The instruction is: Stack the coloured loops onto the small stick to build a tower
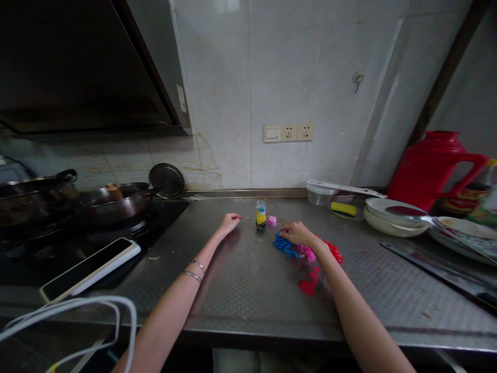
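My left hand (229, 223) rests on the steel counter (240, 290) with its fingers curled loosely; nothing shows in it. A small clear tube (261, 214) with blue, yellow and dark layers stands upright a short way to its right. A small pink lid or ball (271, 220) lies beside the tube. My right hand (297, 234) lies on a heap of small blue (282, 245), pink (308, 254) and red pieces (334, 252), fingers bent into the blue ones. Another red piece (309, 286) sits nearer me, by my right forearm.
A stove with a dark wok (112, 204) and a second pan (31, 191) stands at the left, a phone (91, 268) and white cables (77, 321) beside it. At the right are stacked bowls (392, 215), a plastic container (322, 192), a yellow sponge (343, 208) and a red thermos jug (430, 168).
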The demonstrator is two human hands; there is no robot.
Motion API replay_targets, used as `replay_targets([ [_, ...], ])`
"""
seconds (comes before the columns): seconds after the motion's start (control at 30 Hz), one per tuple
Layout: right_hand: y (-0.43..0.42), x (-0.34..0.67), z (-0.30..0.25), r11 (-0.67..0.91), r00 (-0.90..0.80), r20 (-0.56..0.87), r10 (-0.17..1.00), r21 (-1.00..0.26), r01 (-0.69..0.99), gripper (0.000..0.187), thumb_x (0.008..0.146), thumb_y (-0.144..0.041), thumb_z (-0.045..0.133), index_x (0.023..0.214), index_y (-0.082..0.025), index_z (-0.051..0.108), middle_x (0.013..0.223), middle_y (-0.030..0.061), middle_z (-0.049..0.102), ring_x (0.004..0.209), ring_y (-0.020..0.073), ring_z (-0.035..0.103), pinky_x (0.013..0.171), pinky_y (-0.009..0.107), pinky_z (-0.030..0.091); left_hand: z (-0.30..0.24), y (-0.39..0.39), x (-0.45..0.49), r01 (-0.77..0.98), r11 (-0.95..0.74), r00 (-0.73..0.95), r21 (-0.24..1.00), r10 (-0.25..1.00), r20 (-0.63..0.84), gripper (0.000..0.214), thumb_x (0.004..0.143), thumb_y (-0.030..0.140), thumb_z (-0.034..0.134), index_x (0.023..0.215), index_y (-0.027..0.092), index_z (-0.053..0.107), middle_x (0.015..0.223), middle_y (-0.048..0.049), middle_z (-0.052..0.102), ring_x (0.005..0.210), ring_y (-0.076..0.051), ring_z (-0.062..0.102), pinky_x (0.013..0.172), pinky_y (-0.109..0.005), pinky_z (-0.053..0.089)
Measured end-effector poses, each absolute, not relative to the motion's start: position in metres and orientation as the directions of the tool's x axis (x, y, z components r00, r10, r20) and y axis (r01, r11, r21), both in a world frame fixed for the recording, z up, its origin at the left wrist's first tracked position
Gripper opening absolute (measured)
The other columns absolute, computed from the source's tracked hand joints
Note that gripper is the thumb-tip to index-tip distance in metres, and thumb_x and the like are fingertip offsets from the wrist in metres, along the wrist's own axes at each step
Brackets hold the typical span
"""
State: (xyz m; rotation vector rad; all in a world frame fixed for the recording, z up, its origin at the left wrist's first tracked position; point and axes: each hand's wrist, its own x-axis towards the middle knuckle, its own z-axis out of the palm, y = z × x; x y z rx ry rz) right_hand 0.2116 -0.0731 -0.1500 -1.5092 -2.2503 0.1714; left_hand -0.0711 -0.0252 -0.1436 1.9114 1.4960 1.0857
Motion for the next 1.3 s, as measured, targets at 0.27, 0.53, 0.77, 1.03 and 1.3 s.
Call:
replay_targets([
  [0.27,-0.072,0.204,-0.151,0.385,-0.348,0.181,0.92,-0.245,0.89,0.039,0.07,-0.048,0.056,0.095,-0.021,0.067,0.085,0.0073,0.066,0.08,0.0191,0.059,0.072,0.025,0.041,-0.149,-0.021,-0.074,0.576,-0.275,0.118,0.769,0.96,0.255,0.026,0.069,0.008,0.046,0.085,0.009,0.066,0.091,-0.0093,0.067,0.085,-0.015,0.06,0.082,-0.026,0.043],
  [0.53,-0.079,0.195,-0.143,0.453,-0.403,0.213,0.89,-0.327,0.829,0.026,0.071,-0.035,0.055,0.088,-0.018,0.067,0.08,0.0051,0.066,0.071,0.0158,0.059,0.062,0.022,0.041,-0.152,-0.023,-0.071,0.579,-0.307,0.149,0.755,0.951,0.272,0.026,0.07,0.01,0.046,0.086,0.008,0.067,0.089,-0.0093,0.067,0.085,-0.016,0.06,0.082,-0.027,0.043],
  [0.77,-0.079,0.196,-0.145,0.481,-0.411,0.253,0.876,-0.39,0.785,0.02,0.069,-0.032,0.058,0.081,-0.019,0.068,0.078,0.0036,0.066,0.07,0.0142,0.058,0.064,0.021,0.042,-0.155,-0.024,-0.067,0.59,-0.299,0.15,0.75,0.953,0.262,0.026,0.07,0.009,0.047,0.087,0.007,0.066,0.09,-0.0102,0.067,0.084,-0.016,0.06,0.081,-0.026,0.043],
  [1.03,-0.08,0.193,-0.146,0.481,-0.398,0.272,0.876,-0.432,0.763,0.02,0.067,-0.028,0.059,0.082,-0.018,0.068,0.077,0.0032,0.066,0.07,0.0138,0.058,0.064,0.021,0.041,-0.158,-0.024,-0.067,0.587,-0.295,0.141,0.754,0.954,0.264,0.026,0.07,0.008,0.046,0.087,0.009,0.066,0.09,-0.0091,0.067,0.085,-0.015,0.06,0.082,-0.026,0.044],
  [1.3,-0.081,0.193,-0.147,0.459,-0.38,0.261,0.888,-0.423,0.781,0.021,0.067,-0.027,0.057,0.082,-0.018,0.067,0.074,0.0024,0.065,0.066,0.0126,0.056,0.059,0.02,0.039,-0.161,-0.022,-0.067,0.574,-0.298,0.134,0.762,0.953,0.271,0.029,0.069,0.005,0.046,0.09,0.009,0.065,0.089,-0.0083,0.066,0.082,-0.014,0.059,0.078,-0.025,0.044],
])
